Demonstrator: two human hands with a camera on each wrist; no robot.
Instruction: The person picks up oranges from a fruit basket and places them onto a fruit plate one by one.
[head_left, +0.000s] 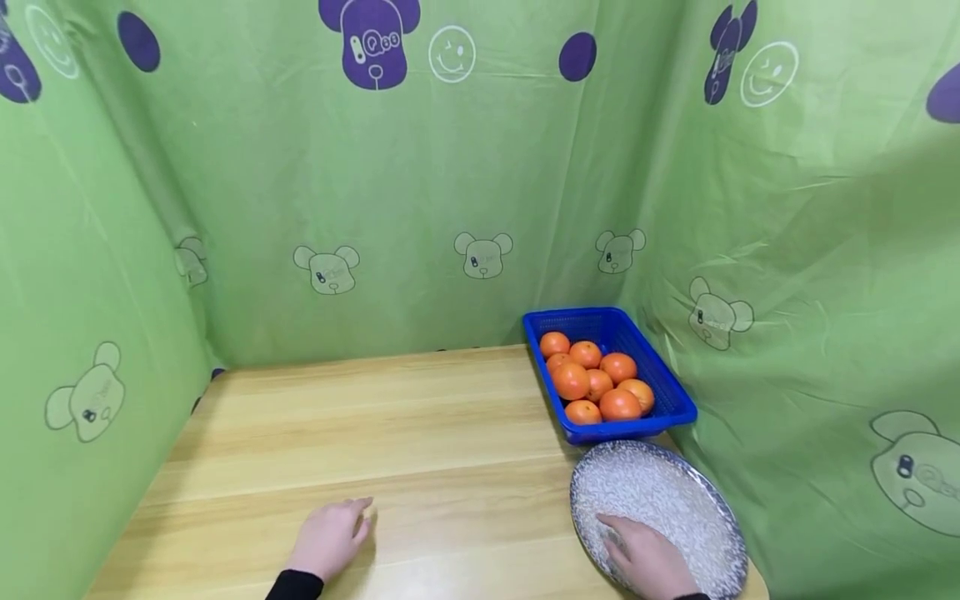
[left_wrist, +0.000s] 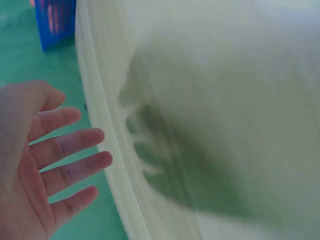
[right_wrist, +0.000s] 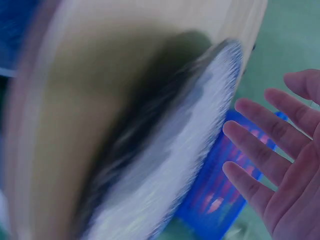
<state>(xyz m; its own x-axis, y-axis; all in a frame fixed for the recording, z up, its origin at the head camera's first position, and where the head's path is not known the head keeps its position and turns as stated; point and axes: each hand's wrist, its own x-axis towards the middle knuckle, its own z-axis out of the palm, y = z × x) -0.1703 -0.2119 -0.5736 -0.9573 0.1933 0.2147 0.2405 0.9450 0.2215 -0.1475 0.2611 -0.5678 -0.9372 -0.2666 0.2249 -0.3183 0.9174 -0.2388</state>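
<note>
Evenly bright, sharp head view, soft shading on the green bear-printed fabric curtain [head_left: 408, 179], hazy left wrist view, glare upper right, soft-edged shadow across the light wood-grain tabletop [left_wrist: 260, 70], bluish right wrist view, round speckled grey-and-white plate [right_wrist: 172, 155] streaked by blur

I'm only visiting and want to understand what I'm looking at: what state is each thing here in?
Left hand: holding nothing, fingers relaxed, over the table
Right hand: holding nothing, fingers spread, over the plate
Blue basket: upright, open-topped, holding fruit
Orange fruits: whole, piled together
Speckled plate: lying flat, partly hidden by a hand
Green curtain: hanging, creased
</note>
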